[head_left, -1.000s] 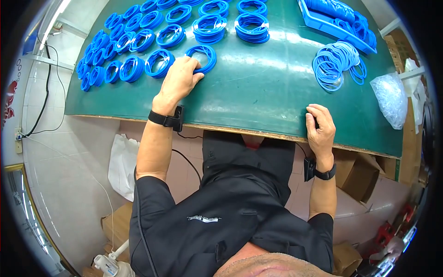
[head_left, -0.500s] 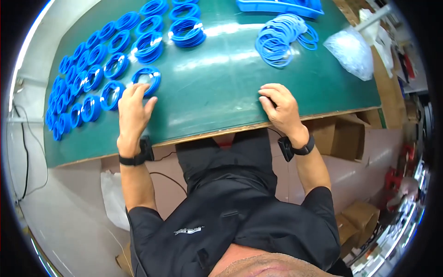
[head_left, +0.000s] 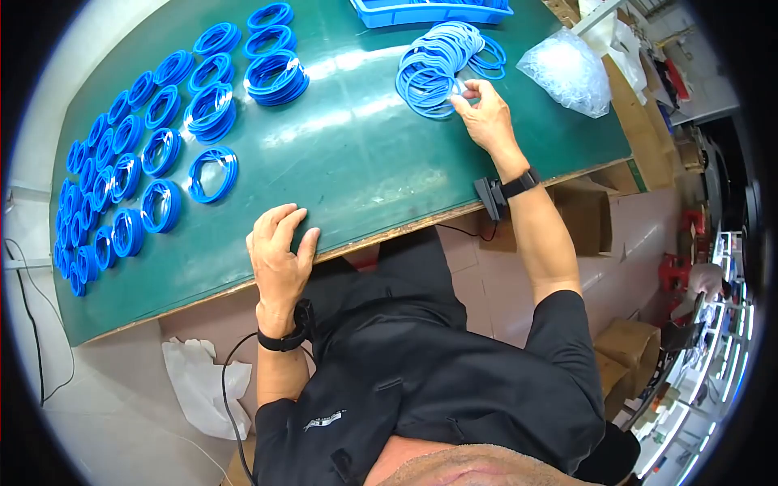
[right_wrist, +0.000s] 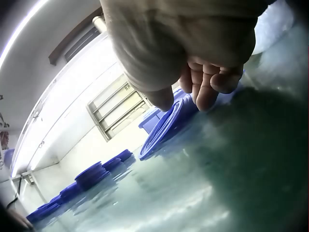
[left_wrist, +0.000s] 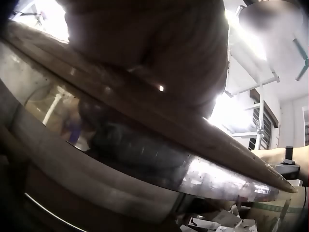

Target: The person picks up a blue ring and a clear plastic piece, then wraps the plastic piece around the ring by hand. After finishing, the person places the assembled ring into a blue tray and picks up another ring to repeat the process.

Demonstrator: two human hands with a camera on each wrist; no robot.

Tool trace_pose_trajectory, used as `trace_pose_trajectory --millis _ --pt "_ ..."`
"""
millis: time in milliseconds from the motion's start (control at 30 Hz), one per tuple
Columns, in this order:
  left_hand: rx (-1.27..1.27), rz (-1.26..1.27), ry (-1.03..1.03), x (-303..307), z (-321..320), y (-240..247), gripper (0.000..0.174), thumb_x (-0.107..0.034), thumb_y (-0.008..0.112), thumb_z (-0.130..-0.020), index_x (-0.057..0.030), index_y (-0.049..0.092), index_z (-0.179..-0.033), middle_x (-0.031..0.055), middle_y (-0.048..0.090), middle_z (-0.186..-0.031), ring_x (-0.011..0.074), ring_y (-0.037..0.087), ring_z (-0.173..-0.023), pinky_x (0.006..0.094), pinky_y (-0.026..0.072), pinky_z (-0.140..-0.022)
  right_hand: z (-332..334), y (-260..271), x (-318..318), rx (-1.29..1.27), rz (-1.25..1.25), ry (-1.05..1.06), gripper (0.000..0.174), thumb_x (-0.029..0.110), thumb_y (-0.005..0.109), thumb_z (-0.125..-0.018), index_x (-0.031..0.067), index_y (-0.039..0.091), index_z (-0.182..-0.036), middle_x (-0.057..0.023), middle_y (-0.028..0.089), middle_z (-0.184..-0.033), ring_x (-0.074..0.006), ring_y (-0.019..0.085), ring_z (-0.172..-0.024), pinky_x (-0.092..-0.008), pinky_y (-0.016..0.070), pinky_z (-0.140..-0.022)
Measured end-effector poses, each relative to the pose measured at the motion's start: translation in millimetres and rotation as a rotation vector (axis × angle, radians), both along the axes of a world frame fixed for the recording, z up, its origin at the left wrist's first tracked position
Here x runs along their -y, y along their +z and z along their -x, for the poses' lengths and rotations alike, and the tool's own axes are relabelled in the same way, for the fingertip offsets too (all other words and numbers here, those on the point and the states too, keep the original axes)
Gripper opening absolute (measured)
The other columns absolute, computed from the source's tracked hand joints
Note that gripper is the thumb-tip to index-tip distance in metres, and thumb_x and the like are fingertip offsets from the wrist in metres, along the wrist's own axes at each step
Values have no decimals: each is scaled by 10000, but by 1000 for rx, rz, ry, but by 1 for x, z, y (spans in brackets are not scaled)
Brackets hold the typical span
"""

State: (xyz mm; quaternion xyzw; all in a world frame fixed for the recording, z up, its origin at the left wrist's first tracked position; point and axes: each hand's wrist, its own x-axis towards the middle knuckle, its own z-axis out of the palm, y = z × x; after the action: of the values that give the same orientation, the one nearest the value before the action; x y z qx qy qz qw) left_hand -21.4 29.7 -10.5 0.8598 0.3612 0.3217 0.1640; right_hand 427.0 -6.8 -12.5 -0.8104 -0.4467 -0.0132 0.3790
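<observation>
The right hand (head_left: 489,120) is at the near right side of a fanned pile of light blue rings (head_left: 429,66), its thumb and index finger pinching the pile's edge. In the right wrist view the rings (right_wrist: 166,126) lie between the thumb and the fingers of that hand (right_wrist: 193,53). The left hand (head_left: 279,257), fingers loosely bent and holding nothing, rests at the table's front edge. Nearest to it is a single blue coil (head_left: 229,182). The left wrist view shows only the dark underside of the left hand (left_wrist: 149,48) above the table edge.
Rows of blue coils (head_left: 162,152) cover the left part of the green table (head_left: 348,174). A blue tray (head_left: 389,16) stands at the back, with a clear plastic bag (head_left: 567,74) to the right. Cardboard boxes (head_left: 579,219) lie below the table's right side.
The left hand has let go of the front coil and drawn back to the table edge. The right hand has moved forward from the edge to the ring pile. The head view has shifted right.
</observation>
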Motion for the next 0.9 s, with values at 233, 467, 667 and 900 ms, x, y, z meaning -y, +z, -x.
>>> trace_pose_trajectory --millis 233,467,667,900 --pt "-3 -5 12 0 0 -1 373 -152 933 -882 -81 809 -1227 89 769 -1331 324 701 -1282 465 508 -1077 -5 -8 -10 -178 -17 19 452 258 862 -978 -23 740 -1311 -115 828 -1030 -205 795 -894 -388 633 -799" --pt "-8 1 2 1 -2 2 408 -158 932 -876 -76 803 -1254 94 771 -1337 324 707 -1275 469 506 -1079 61 16 10 -729 -34 279 253 137 784 -1082 -4 750 -1289 -36 786 -990 -79 698 -754 -228 551 -632" --pt "2 11 -99 4 -20 9 467 -181 934 -875 -73 792 -1307 96 771 -1356 322 704 -1309 475 497 -1103 119 17 18 -481 114 432 223 100 794 -1055 5 762 -1254 -59 786 -982 -120 705 -736 -292 573 -649" --pt "-56 -38 -196 6 -32 10 486 -180 941 -871 -66 802 -1323 103 771 -1402 328 697 -1369 472 523 -1094 152 25 19 92 15 565 247 44 857 -937 31 786 -1174 -105 784 -1057 -268 743 -832 -382 606 -758"
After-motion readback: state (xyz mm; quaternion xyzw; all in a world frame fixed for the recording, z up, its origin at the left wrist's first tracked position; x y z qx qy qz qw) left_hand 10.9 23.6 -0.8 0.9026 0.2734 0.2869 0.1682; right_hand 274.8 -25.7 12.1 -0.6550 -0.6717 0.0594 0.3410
